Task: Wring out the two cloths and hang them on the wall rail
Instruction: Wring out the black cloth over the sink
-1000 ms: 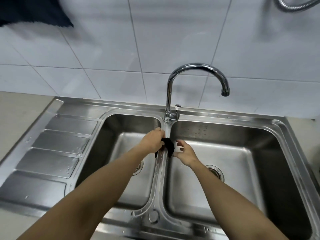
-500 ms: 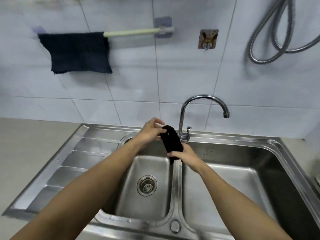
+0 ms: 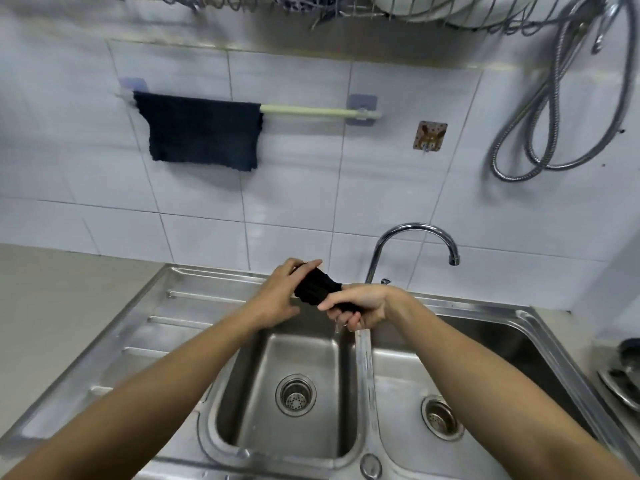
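Nearest us, two bare forearms reach out over the double sink (image 3: 360, 344), whose two bowls lie below, each with its drain strainer.

Above the divider between the bowls, we see the rolled cloth (image 3: 317, 289), a dark cloth twisted into a short, thick roll and held in the air, touching nothing but the hands. The right hand (image 3: 363, 306) is closed in a fist around the roll's lower right end. The left hand (image 3: 282, 294) wraps the upper left end more loosely, fingers laid over it and thumb beneath. A thin trickle appears to fall from under the right fist, though it is too fine for us to be sure.

The roll's long axis runs diagonally, from the right fist up and leftward to the left hand; that far end points roughly toward the wall.

Behind the hands rises the curved faucet (image 3: 412, 233), with no water visible at its spout.

Farther off, on the tiled wall, the wall rail (image 3: 308, 111) carries the hung cloth (image 3: 204, 131), a dark cloth draped flat over its left part; the right part of the rail is bare.

We judge the task a little past halfway: one cloth is hung, while the other is in the wringing step and remains to be unrolled and draped on the bare part of the rail.
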